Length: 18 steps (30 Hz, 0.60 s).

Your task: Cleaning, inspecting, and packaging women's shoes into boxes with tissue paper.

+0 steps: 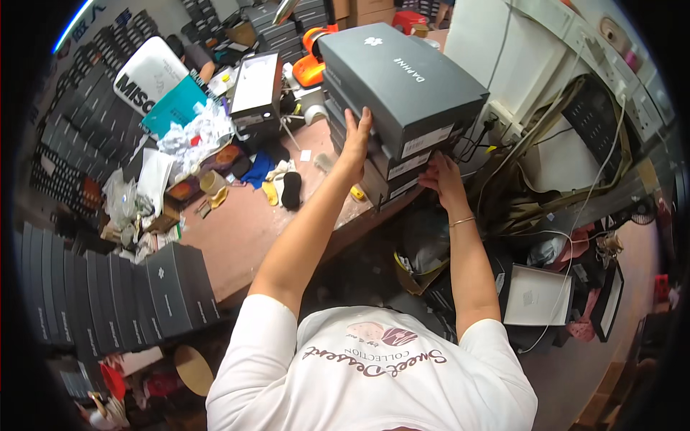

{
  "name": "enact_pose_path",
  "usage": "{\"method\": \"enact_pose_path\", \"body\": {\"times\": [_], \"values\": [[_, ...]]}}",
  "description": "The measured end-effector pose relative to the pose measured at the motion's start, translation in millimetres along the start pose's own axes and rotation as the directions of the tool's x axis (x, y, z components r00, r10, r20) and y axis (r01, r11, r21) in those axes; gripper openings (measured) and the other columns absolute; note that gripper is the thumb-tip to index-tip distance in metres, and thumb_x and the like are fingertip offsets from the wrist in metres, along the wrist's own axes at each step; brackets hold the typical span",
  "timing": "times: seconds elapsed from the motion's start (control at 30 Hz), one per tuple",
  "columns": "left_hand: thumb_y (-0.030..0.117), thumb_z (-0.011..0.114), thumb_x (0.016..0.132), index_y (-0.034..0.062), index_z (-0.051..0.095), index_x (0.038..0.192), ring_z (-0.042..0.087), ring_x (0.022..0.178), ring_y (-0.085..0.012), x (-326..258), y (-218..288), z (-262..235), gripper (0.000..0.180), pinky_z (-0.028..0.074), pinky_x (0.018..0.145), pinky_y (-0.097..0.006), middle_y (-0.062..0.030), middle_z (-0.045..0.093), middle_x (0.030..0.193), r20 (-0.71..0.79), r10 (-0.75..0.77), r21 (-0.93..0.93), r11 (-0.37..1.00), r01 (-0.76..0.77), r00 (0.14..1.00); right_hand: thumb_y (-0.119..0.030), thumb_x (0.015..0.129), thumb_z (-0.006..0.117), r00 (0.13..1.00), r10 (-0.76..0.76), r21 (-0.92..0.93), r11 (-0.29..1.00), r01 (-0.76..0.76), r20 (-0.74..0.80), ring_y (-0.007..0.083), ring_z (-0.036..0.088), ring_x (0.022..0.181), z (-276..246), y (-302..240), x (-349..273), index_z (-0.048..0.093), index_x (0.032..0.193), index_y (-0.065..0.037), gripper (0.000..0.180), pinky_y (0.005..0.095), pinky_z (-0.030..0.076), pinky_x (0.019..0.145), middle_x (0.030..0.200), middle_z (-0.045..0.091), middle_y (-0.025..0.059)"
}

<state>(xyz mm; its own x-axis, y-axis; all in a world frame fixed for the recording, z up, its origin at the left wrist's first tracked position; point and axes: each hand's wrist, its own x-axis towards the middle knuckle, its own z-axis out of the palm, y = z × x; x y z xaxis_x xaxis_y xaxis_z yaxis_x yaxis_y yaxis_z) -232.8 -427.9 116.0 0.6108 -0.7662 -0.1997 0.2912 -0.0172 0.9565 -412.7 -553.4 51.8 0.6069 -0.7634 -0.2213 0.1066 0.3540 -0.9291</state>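
Note:
A stack of dark grey lidded shoe boxes (402, 82) stands at the right end of the pinkish worktable (241, 230). My left hand (353, 147) lies against the stack's left side, its fingers stretched upward and apart. At the near end, beside the white labels, my right hand (443, 179) has its fingers curled at the edge of a box below the top one (402, 167). Its fingertips are partly hidden. The lower boxes show only at their ends and left side.
An open shoe box (256, 85) stands beyond crumpled white paper (198, 133). A black pad-like item (290, 190) and cloths lie on the table. More shoe boxes (176, 291) line the left. On the right are hanging cables, a chair (568, 165) and an open white box part (537, 294).

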Motion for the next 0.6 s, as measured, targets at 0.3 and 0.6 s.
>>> {"method": "enact_pose_path", "body": {"times": [0.3, 0.6], "values": [[0.033, 0.067, 0.086, 0.0059, 0.051, 0.13, 0.053, 0.113, -0.024, -137, -82, -130, 0.055, 0.045, 0.092, -0.034, -0.0127, 0.053, 0.125, 0.124, 0.19, 0.46, 0.859, -0.226, 0.974, -0.024, 0.094, 0.056, 0.942, 0.238, -0.041, 0.971, -0.235, 0.238, 0.0143, 0.063, 0.072, 27, 156, -93, 0.056, 0.091, -0.009, 0.016, 0.0287, 0.056, 0.061, 0.083, 0.06, 0.0031], [0.012, 0.065, 0.088, -0.0016, 0.057, 0.119, 0.057, 0.104, -0.0171, -469, -128, -379, 0.034, 0.049, 0.09, -0.03, -0.0113, 0.059, 0.114, -0.842, 0.391, 0.454, 0.885, 0.098, 0.372, -0.031, 0.088, 0.066, 0.432, 0.597, -0.568, 0.795, -0.21, 0.676, 0.0164, 0.059, 0.091, 320, 243, -225, 0.042, 0.13, -0.005, 0.055, 0.0305, 0.055, 0.066, 0.104, 0.057, 0.0111]]}}
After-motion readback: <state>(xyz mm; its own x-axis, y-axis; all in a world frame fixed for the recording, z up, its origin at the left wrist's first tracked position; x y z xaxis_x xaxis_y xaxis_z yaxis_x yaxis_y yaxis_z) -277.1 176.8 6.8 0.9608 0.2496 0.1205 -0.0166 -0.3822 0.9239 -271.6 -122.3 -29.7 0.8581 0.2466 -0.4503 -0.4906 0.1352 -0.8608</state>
